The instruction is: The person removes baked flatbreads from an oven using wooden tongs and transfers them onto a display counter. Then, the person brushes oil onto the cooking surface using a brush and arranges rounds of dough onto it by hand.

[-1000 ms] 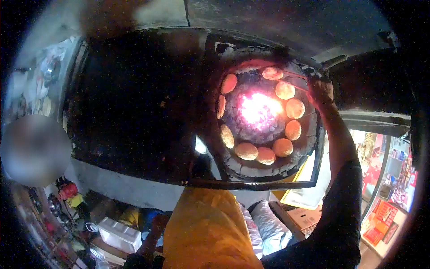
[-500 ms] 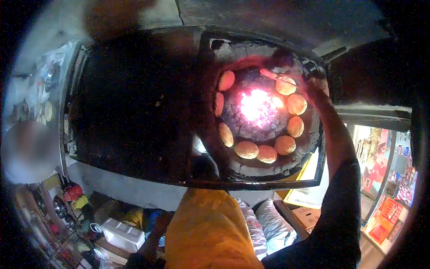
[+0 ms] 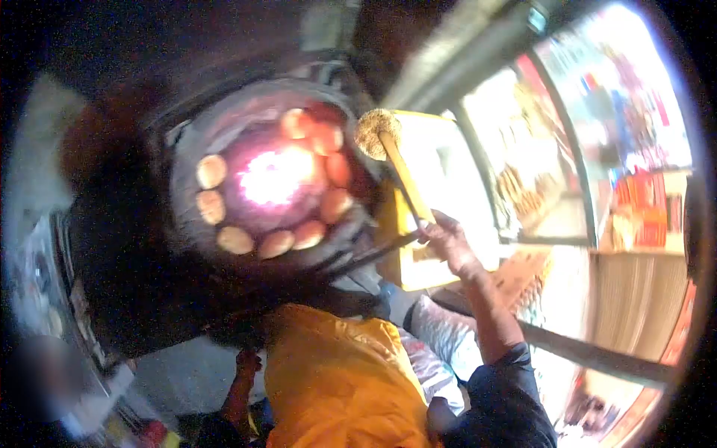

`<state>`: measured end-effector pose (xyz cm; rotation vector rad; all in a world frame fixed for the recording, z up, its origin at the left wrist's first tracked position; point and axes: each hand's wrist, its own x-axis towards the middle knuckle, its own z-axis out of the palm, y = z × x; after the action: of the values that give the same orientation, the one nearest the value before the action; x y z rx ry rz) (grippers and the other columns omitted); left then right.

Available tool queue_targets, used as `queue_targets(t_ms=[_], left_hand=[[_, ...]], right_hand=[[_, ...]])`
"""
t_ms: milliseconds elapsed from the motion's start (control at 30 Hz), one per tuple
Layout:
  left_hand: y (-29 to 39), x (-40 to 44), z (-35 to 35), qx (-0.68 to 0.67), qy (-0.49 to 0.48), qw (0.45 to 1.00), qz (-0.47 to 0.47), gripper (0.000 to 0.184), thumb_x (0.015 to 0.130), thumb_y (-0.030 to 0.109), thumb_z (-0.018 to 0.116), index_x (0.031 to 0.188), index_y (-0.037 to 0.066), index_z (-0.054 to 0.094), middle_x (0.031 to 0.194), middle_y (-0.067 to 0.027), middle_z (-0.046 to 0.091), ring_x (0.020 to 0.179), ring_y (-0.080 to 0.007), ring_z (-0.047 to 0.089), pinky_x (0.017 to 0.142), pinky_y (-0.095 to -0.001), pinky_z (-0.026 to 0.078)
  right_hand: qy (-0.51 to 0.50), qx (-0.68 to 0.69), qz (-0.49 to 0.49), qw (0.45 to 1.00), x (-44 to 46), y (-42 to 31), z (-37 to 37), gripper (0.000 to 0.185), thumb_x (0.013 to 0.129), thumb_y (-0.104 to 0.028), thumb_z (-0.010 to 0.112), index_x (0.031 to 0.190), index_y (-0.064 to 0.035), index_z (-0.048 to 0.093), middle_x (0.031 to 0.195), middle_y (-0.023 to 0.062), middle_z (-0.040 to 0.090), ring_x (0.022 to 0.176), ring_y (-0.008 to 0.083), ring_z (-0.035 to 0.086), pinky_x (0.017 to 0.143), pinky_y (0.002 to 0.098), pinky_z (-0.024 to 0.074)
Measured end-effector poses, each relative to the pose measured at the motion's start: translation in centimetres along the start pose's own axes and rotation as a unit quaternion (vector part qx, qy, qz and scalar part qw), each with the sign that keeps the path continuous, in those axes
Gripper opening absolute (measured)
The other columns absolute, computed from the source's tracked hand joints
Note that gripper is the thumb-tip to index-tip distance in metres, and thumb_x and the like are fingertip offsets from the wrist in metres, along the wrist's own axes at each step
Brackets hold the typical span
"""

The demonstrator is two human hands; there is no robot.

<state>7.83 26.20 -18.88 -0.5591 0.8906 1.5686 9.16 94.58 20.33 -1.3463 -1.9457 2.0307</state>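
In the head view, my right hand (image 3: 448, 243) is closed around a long, thin tan-and-dark stick-like tool (image 3: 407, 183). At its far end is a round brown bread (image 3: 379, 134) with a rough surface, held outside the oven mouth, above the yellow-edged white box. Motion blur hides how the tool carries the bread. My left hand (image 3: 248, 364) hangs low beside my yellow apron (image 3: 328, 373), its fingers curled in, with nothing visible in them. Several round breads (image 3: 235, 240) line the inner wall of the round oven (image 3: 183, 183), around glowing coals (image 3: 272, 178).
A yellow-edged white box (image 3: 403, 269) stands right of the oven. Below it lie patterned sacks (image 3: 448, 332) and a brown cardboard piece (image 3: 515, 280). A glass-paned opening (image 3: 523, 149) shows bright goods at the right. Another person (image 3: 48, 377) is at the far left.
My right hand has come out of the oven and moved right and down, bringing one bread out on the tool. The view has swung right. My left hand shows more clearly.
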Motion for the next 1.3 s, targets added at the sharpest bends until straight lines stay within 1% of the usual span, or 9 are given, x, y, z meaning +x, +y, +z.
queue_targets(t_ms=[67,133,167,333,700,933,1100,1167,1300], left_hand=[[1.3,1.6,7.6,-0.177,-0.220,0.959,0.013,0.033,0.090,0.035,0.060,0.111,0.010,0.060,0.086,-0.0093,0.064,0.061,-0.0213,0.058,0.049,-0.0396,0.050],[0.7,-1.1,17.4,0.199,0.275,0.939,0.051,0.028,0.089,0.033,0.061,0.105,0.009,0.061,0.077,-0.0083,0.062,0.057,-0.0190,0.056,0.047,-0.0369,0.049],[0.2,-0.9,21.1,0.311,0.321,0.894,0.013,0.027,0.090,0.032,0.060,0.104,0.009,0.061,0.077,-0.0083,0.061,0.057,-0.0188,0.056,0.048,-0.0363,0.049],[-4.8,-1.3,34.5,0.494,0.276,0.824,-0.025,0.023,0.091,0.028,0.056,0.100,0.007,0.061,0.075,-0.0078,0.060,0.058,-0.0174,0.056,0.051,-0.0335,0.048],[-8.3,-3.2,43.6,0.415,0.356,0.837,-0.013,0.024,0.092,0.027,0.055,0.098,0.005,0.062,0.074,-0.0068,0.059,0.064,-0.0156,0.056,0.059,-0.0332,0.048],[-10.6,-5.3,41.4,0.585,0.244,0.770,0.072,0.032,0.092,0.036,0.056,0.092,0.004,0.062,0.078,-0.0069,0.059,0.068,-0.0191,0.057,0.060,-0.0364,0.047],[-9.5,-5.6,42.3,0.439,0.330,0.836,0.013,0.035,0.093,0.035,0.054,0.098,0.001,0.059,0.081,-0.0100,0.059,0.070,-0.0213,0.058,0.064,-0.0387,0.049],[-12.2,-3.2,32.3,0.348,0.313,0.883,0.025,0.035,0.094,0.035,0.053,0.100,0.001,0.058,0.083,-0.0108,0.059,0.072,-0.0217,0.058,0.065,-0.0388,0.049],[-9.4,-4.2,31.2,0.287,0.282,0.915,0.041,0.034,0.095,0.034,0.052,0.103,0.001,0.058,0.088,-0.0114,0.060,0.077,-0.0220,0.059,0.067,-0.0382,0.050]], right_hand=[[0.045,0.123,0.017,0.991,-2.0,4.7,-5.1,0.040,0.083,-0.031,0.071,0.110,-0.0025,0.061,0.085,0.0058,0.065,0.069,0.0124,0.058,0.065,0.0256,0.0460],[0.074,0.170,0.008,0.983,-3.4,8.1,-11.2,0.032,0.088,-0.031,0.064,0.103,-0.0037,0.061,0.081,0.0047,0.062,0.069,0.0134,0.057,0.061,0.0263,0.0442],[0.100,0.185,0.007,0.978,-3.9,9.4,-13.8,0.033,0.090,-0.035,0.060,0.100,-0.0034,0.060,0.080,0.0048,0.060,0.069,0.0141,0.056,0.061,0.0267,0.0438],[0.204,0.256,0.068,0.942,-3.6,9.8,-28.0,0.035,0.093,-0.038,0.050,0.092,-0.0033,0.055,0.073,0.0086,0.058,0.064,0.0172,0.056,0.058,0.0305,0.0443],[0.133,0.468,0.061,0.871,12.4,11.1,-39.9,0.031,0.096,-0.039,0.044,0.109,-0.0111,0.045,0.081,0.0092,0.058,0.056,0.0225,0.057,0.045,0.0329,0.0490],[0.076,0.454,0.076,0.884,9.6,10.0,-35.6,0.034,0.093,-0.044,0.053,0.107,-0.0133,0.051,0.082,0.0048,0.060,0.060,0.0163,0.057,0.051,0.0287,0.0486],[0.009,0.203,-0.005,0.979,0.7,10.9,-23.9,0.032,0.092,-0.040,0.055,0.093,-0.0076,0.056,0.072,0.0046,0.059,0.062,0.0140,0.059,0.051,0.0268,0.0459],[-0.050,0.121,0.003,0.991,-2.1,13.7,-19.3,0.028,0.092,-0.033,0.057,0.101,-0.0060,0.057,0.072,0.0038,0.059,0.063,0.0117,0.059,0.049,0.0249,0.0443],[-0.186,0.086,0.013,0.979,-8.3,11.1,-10.1,0.033,0.090,-0.023,0.056,0.114,-0.0012,0.055,0.090,0.0049,0.063,0.073,0.0096,0.057,0.064,0.0237,0.0459]])
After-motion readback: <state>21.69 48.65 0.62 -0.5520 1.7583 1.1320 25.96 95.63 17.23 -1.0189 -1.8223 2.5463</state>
